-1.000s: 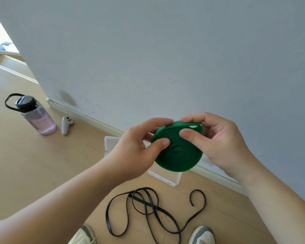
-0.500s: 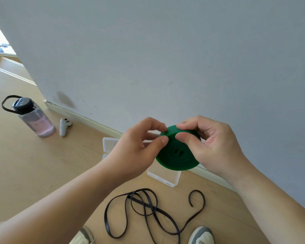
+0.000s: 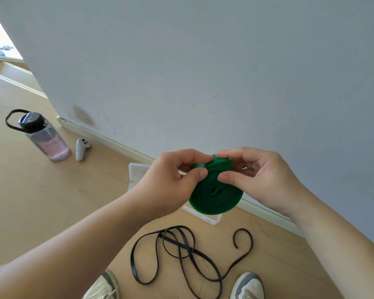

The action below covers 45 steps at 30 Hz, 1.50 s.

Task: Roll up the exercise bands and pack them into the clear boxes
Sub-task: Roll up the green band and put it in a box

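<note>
While both hands are raised before the wall point(image 3: 225, 72), the green band point(image 3: 216, 196) hangs in the air between them, wound into a flat coil with its face toward the camera. The left hand point(image 3: 166, 182) grips the coil's upper left edge. Its fingers point(image 3: 198, 174) are curled, with the thumb on the near face and the rest behind. The right hand point(image 3: 266, 180) pinches the upper right edge the same way: its thumb presses the near face and its index finger curves over the top, where the band's outer end bunches up. The two thumbs lie just beside each other, not touching.

Below the fingers and behind the coil, a clear box point(image 3: 207, 217) stands on the floor point(image 3: 52, 201) by the skirting. It is partly hidden by the left hand and the coil, so whether it is one box or more cannot be told. Further below the fingers, a black band point(image 3: 181, 251) lies loose and tangled on the floor, reaching down between two shoes point(image 3: 247, 285). Well to the left of the left fingers stand a bottle point(image 3: 45, 139) and, just beside it, a white controller point(image 3: 81, 147).
</note>
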Motion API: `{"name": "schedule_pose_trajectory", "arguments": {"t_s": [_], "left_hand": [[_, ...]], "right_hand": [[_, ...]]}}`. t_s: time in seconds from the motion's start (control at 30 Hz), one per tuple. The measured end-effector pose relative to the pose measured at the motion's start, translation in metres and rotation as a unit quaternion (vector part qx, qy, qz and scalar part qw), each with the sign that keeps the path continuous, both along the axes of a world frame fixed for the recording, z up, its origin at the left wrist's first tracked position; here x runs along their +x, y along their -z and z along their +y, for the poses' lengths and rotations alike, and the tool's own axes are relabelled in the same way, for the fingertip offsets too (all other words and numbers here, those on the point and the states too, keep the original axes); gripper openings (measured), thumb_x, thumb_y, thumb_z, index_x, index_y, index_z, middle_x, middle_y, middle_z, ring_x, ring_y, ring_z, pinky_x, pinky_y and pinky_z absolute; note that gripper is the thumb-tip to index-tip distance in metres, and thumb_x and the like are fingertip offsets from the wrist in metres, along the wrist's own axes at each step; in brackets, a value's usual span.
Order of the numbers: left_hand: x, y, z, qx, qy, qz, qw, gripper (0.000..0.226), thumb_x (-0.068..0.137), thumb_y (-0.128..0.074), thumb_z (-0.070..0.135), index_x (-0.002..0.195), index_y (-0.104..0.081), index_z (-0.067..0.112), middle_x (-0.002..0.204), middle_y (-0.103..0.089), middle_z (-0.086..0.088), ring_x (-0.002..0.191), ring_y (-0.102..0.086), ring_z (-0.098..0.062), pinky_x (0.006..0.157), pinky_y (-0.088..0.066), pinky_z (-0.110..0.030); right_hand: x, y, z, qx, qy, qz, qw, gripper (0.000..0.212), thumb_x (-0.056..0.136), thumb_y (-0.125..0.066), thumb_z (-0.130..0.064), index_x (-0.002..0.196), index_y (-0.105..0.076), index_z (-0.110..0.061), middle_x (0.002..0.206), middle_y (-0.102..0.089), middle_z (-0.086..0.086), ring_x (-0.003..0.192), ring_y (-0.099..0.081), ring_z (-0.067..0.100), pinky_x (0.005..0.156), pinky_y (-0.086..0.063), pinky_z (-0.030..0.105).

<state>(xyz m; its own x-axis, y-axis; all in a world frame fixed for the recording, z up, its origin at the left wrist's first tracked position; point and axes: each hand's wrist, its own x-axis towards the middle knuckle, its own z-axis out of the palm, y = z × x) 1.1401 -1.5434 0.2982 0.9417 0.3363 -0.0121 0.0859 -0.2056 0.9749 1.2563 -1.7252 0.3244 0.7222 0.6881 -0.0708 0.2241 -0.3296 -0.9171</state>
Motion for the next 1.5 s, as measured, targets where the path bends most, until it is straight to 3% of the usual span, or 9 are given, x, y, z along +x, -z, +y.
{"name": "schedule_pose_trajectory", "arguments": {"t_s": [0.23, 0.3, 0.4, 0.53, 0.67, 0.9, 1.13, 1.33, 1.5], "left_hand": [[0.013, 0.014, 0.003, 0.008, 0.013, 0.031, 0.999, 0.027, 0.100, -0.064, 0.014, 0.112, -0.075, 0.035, 0.101, -0.077, 0.017, 0.099, -0.068, 0.007, 0.080, -0.052, -0.005], [0.025, 0.029, 0.006, 0.040, 0.044, 0.085, 0.995, 0.031, 0.101, -0.061, 0.014, 0.121, -0.072, 0.035, 0.108, -0.074, 0.019, 0.104, -0.067, 0.007, 0.081, -0.052, -0.007], [0.050, 0.055, 0.012, 0.094, 0.097, 0.171, 0.976, 0.037, 0.100, -0.056, 0.012, 0.126, -0.067, 0.035, 0.121, -0.069, 0.015, 0.108, -0.067, -0.005, 0.091, -0.053, -0.023], [0.074, 0.107, 0.015, 0.091, 0.125, 0.235, 0.960, 0.044, 0.100, -0.051, 0.008, 0.135, -0.063, 0.030, 0.133, -0.063, 0.009, 0.120, -0.061, -0.014, 0.101, -0.047, -0.028], [0.092, 0.170, 0.016, 0.092, 0.111, 0.267, 0.953, 0.044, 0.101, -0.049, 0.009, 0.141, -0.057, 0.026, 0.135, -0.061, 0.005, 0.123, -0.059, -0.018, 0.098, -0.046, -0.027], [0.131, 0.256, 0.013, 0.111, 0.073, 0.271, 0.954, 0.046, 0.103, -0.049, 0.011, 0.146, -0.052, 0.026, 0.144, -0.057, 0.001, 0.126, -0.057, -0.020, 0.104, -0.047, -0.033], [0.134, 0.324, 0.019, 0.068, 0.066, 0.282, 0.955, 0.053, 0.100, -0.058, 0.013, 0.150, -0.046, 0.027, 0.145, -0.055, 0.003, 0.129, -0.056, -0.015, 0.109, -0.048, -0.035], [0.133, 0.353, 0.017, 0.096, 0.108, 0.272, 0.951, 0.060, 0.098, -0.064, 0.018, 0.152, -0.043, 0.028, 0.149, -0.051, 0.002, 0.133, -0.053, -0.017, 0.113, -0.046, -0.040], [0.128, 0.367, 0.007, 0.140, 0.145, 0.237, 0.951, 0.069, 0.094, -0.069, 0.022, 0.155, -0.039, 0.029, 0.152, -0.044, 0.008, 0.136, -0.047, -0.015, 0.108, -0.041, -0.026]], "right_hand": [[-0.002, 0.020, 0.006, -0.023, 0.076, -0.025, 0.997, 0.032, 0.083, -0.084, -0.009, 0.106, -0.081, -0.030, 0.096, -0.079, -0.014, 0.090, -0.074, 0.000, 0.084, -0.060, 0.018], [0.008, 0.040, 0.011, -0.068, 0.085, -0.026, 0.994, 0.029, 0.084, -0.083, -0.014, 0.108, -0.080, -0.030, 0.099, -0.077, -0.014, 0.092, -0.073, 0.002, 0.087, -0.059, 0.020], [0.029, 0.071, 0.020, -0.144, 0.083, -0.030, 0.986, 0.025, 0.086, -0.081, -0.017, 0.107, -0.078, -0.029, 0.114, -0.064, -0.013, 0.097, -0.066, 0.013, 0.087, -0.051, 0.024], [0.050, 0.127, 0.024, -0.194, 0.086, -0.026, 0.977, 0.021, 0.087, -0.080, -0.016, 0.101, -0.076, -0.032, 0.090, -0.064, -0.015, 0.078, -0.062, 0.010, 0.068, -0.046, 0.019], [0.066, 0.192, 0.022, -0.202, 0.136, -0.037, 0.969, 0.023, 0.086, -0.078, -0.014, 0.095, -0.074, -0.034, 0.089, -0.066, -0.015, 0.075, -0.063, 0.013, 0.072, -0.052, 0.028], [0.094, 0.282, 0.031, -0.243, 0.142, -0.126, 0.951, 0.014, 0.092, -0.071, -0.013, 0.103, -0.066, -0.019, 0.101, -0.059, -0.005, 0.093, -0.058, 0.022, 0.078, -0.049, 0.034], [0.091, 0.356, 0.030, -0.226, 0.164, -0.063, 0.958, 0.012, 0.095, -0.067, -0.008, 0.100, -0.059, -0.015, 0.102, -0.058, 0.000, 0.086, -0.054, 0.020, 0.072, -0.047, 0.033], [0.096, 0.383, 0.026, -0.202, 0.217, 0.025, 0.955, 0.011, 0.096, -0.068, -0.013, 0.098, -0.063, -0.022, 0.081, -0.060, -0.005, 0.071, -0.054, 0.016, 0.060, -0.041, 0.025], [0.101, 0.393, 0.027, -0.197, 0.204, -0.005, 0.959, 0.014, 0.094, -0.066, -0.005, 0.098, -0.062, -0.018, 0.092, -0.064, -0.001, 0.082, -0.058, 0.018, 0.070, -0.043, 0.026]]}}
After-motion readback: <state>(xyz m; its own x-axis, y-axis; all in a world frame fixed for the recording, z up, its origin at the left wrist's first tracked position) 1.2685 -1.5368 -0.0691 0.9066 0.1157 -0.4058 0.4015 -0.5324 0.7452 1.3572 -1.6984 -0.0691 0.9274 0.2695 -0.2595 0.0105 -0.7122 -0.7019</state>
